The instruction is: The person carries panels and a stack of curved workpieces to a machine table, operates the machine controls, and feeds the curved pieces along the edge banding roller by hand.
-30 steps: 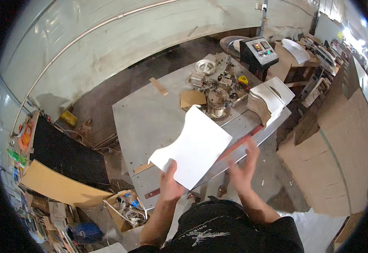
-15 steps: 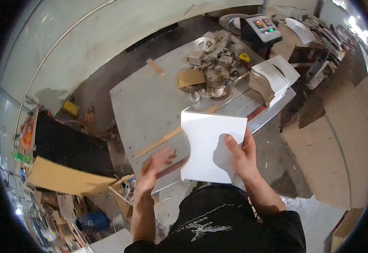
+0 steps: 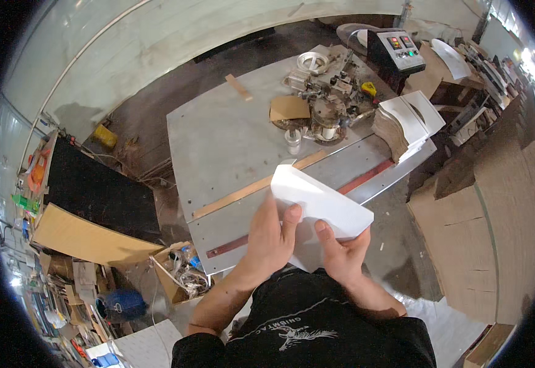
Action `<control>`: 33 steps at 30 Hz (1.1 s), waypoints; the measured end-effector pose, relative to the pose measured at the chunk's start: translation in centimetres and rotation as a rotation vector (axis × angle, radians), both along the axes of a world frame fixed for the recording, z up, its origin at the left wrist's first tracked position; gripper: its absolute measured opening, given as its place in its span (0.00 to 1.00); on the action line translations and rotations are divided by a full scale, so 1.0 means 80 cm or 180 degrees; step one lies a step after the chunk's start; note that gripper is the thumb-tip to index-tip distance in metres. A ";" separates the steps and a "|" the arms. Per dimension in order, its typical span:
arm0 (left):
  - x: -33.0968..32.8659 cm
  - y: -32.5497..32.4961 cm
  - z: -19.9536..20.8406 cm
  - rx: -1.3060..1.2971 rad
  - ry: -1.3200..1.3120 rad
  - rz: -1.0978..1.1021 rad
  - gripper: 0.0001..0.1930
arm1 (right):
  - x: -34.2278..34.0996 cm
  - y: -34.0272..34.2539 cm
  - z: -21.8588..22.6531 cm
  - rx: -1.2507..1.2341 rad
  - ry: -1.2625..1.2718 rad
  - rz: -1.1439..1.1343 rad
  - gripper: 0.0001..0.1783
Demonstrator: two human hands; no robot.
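Observation:
A white panel (image 3: pixel 316 199) with a thin edge is held tilted in front of my body, above the near edge of the metal worktable (image 3: pixel 218 153). My left hand (image 3: pixel 267 242) is closed on its left side, thumb on the near face. On the lower right side, my right hand (image 3: pixel 344 254) grips the same panel, its thumb also on the face and its fingers behind. Further right, a stack of similar white panels with curved brown edges (image 3: pixel 393 135) lies at the table's right end.
A dusty machine head (image 3: pixel 326 113) stands on the table beside a clear cup (image 3: pixel 292 142) and a yellow tape measure (image 3: pixel 369 89). Behind is a control box (image 3: pixel 399 49) with lit displays. Tall brown board stacks (image 3: pixel 458 239) rise at right; an open carton (image 3: pixel 184 273) sits at lower left.
My left hand has come from the left, off the panel, to grip its left side. The panel has been turned and tilted, its face now angled differently; my right hand still holds it.

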State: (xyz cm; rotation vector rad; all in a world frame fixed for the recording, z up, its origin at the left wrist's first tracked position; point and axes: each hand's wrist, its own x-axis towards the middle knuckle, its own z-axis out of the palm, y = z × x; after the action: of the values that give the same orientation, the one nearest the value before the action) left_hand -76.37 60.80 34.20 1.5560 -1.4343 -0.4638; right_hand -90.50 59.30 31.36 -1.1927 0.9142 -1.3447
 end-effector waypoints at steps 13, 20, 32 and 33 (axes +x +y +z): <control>0.018 -0.008 0.025 -0.0091 0.0537 -0.0378 0.36 | 0.008 0.010 0.005 -0.0325 -0.0174 -0.0050 0.23; 0.025 -0.006 -0.003 -0.0203 -0.0112 -0.0213 0.34 | 0.029 0.025 -0.003 -0.0632 -0.0316 -0.0608 0.24; 0.064 0.003 -0.015 0.0072 0.2665 -0.1413 0.41 | 0.011 -0.032 0.015 0.1405 -0.0825 0.1189 0.20; 0.057 0.003 -0.015 0.0062 0.2654 -0.1393 0.41 | 0.014 -0.029 0.018 0.1537 -0.0878 0.1249 0.21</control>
State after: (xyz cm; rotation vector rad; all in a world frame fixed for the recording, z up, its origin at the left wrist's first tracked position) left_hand -71.80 61.00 33.00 0.8569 -1.0750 -1.2200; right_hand -89.41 56.97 32.83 -0.7403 0.7056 -0.8768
